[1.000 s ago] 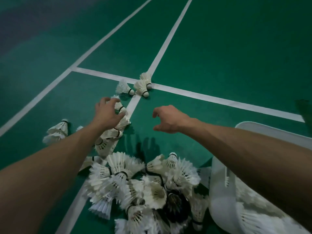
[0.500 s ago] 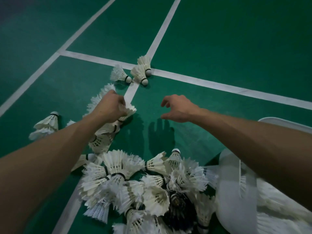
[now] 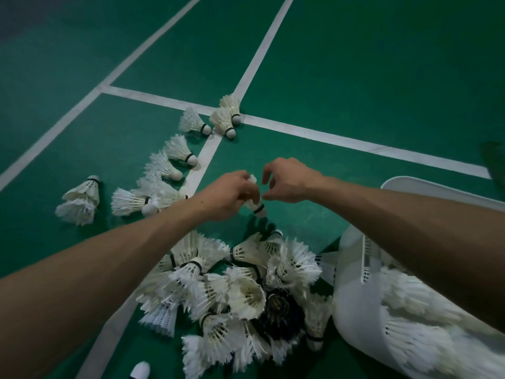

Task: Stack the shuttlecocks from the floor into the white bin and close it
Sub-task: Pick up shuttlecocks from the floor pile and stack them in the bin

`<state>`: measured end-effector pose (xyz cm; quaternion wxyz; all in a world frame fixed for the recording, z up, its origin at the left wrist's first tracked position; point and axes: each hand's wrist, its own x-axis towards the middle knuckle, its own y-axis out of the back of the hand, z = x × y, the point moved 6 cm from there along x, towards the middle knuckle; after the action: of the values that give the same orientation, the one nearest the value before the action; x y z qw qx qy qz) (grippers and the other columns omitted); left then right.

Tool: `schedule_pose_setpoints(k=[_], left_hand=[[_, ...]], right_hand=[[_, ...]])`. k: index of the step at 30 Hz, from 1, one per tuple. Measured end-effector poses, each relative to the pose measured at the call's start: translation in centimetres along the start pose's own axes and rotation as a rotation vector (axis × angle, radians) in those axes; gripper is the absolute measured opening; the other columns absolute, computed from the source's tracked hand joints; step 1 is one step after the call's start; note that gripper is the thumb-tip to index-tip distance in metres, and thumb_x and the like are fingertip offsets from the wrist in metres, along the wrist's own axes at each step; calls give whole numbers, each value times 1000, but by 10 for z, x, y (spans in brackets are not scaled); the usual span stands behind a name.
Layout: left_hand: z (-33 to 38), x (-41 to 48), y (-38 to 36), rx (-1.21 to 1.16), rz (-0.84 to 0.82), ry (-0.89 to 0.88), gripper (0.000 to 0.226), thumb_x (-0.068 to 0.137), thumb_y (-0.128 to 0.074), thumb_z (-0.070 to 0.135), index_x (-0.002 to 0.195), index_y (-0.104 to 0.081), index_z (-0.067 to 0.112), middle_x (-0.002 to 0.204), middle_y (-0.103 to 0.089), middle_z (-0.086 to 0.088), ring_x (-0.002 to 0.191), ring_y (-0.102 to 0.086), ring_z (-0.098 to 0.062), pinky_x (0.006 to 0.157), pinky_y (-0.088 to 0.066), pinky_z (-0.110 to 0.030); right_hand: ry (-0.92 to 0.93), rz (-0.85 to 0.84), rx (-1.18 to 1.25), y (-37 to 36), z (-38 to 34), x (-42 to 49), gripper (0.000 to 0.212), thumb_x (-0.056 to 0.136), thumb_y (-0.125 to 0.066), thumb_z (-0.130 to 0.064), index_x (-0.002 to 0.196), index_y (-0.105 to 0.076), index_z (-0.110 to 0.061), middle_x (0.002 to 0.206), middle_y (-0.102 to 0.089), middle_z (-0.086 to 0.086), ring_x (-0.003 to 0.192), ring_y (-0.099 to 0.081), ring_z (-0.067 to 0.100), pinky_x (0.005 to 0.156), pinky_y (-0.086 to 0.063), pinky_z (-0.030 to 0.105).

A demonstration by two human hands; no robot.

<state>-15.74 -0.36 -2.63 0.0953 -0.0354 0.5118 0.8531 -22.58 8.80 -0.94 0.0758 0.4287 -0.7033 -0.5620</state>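
Left hand (image 3: 226, 198) grips one shuttlecock (image 3: 257, 207), fingers wrapped round the feather skirt, cork end poking out toward the pile (image 3: 232, 285), held in the air just beyond the pile's far edge. Right hand (image 3: 291, 181) is right beside it, fingers loosely hooked, holding nothing; can't tell if a fingertip touches the shuttlecock. White bin (image 3: 351, 299) lies tipped directly right of the pile, touching it, with stacked shuttlecocks (image 3: 410, 310) inside. Its lid (image 3: 426, 187) sits beyond the pile and to the right, behind the right forearm. One dark shuttlecock (image 3: 278, 307) sits in the pile's right side. Loose shuttlecocks (image 3: 166, 166) trail off beyond-left of the pile, three more (image 3: 222, 119) at the court line (image 3: 355, 143) junction further out.
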Motion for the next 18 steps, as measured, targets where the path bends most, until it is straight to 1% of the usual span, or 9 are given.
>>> schedule_pose_setpoints(k=[2,4,6,7,9,12,14,16,18], left_hand=[[9,-7,-13,15,-137,-60,23,92,-54,8,108,-69,15,115,-51,-2,105,-52,-16,95,-39,-24],[15,-18,-30,35,-271,-101,29,89,-62,21,118,-65,21,129,-45,-2,116,-45,-14,104,-36,-30],[12,-28,-49,102,-382,-101,41,84,-68,34,124,-58,30,134,-37,-2,123,-34,-16,107,-32,-35],[8,-30,-55,136,-407,-91,44,83,-69,36,124,-56,31,135,-36,-2,126,-30,-17,108,-31,-36],[3,-31,-58,177,-377,-93,42,82,-71,36,121,-55,31,131,-38,1,125,-30,-17,107,-31,-35],[1,-27,-49,138,-291,-103,22,82,-71,36,99,-59,29,113,-44,8,107,-41,-9,96,-41,-33],[1,-25,-44,76,-258,-95,18,81,-72,35,88,-57,29,107,-46,10,100,-45,-7,85,-41,-25],[1,-26,-37,12,-219,-60,17,80,-73,34,87,-57,28,105,-47,11,97,-47,-6,77,-36,-17],[-4,-27,-25,-60,-142,2,17,80,-72,33,84,-56,29,103,-47,12,96,-49,-6,80,-41,-18]], right_hand=[[-18,15,-7,4,3,-5,36,85,-70,-27,117,-63,-13,113,-66,8,101,-61,24,89,-52,35],[-42,35,-11,8,7,-9,33,85,-69,-25,115,-64,-13,113,-67,8,100,-62,25,89,-52,35],[-66,55,2,11,10,-11,30,85,-68,-22,114,-65,-14,112,-67,9,98,-62,26,89,-53,36],[-76,61,9,12,11,-12,29,85,-67,-21,113,-65,-13,111,-67,9,97,-62,26,89,-53,36],[-87,71,16,14,13,-14,27,85,-66,-19,112,-65,-13,110,-67,9,96,-62,26,89,-54,36],[-92,80,17,16,16,-15,26,85,-65,-18,111,-66,-13,110,-67,9,96,-62,26,88,-54,37],[-90,79,24,16,17,-16,26,86,-65,-17,111,-65,-11,111,-67,10,96,-62,25,88,-54,37],[-85,81,34,18,18,-17,26,86,-64,-17,111,-65,-11,111,-67,9,95,-62,25,88,-53,35],[-72,92,50,21,17,-19,27,86,-65,-20,111,-66,-13,112,-68,8,97,-62,24,88,-52,32]])
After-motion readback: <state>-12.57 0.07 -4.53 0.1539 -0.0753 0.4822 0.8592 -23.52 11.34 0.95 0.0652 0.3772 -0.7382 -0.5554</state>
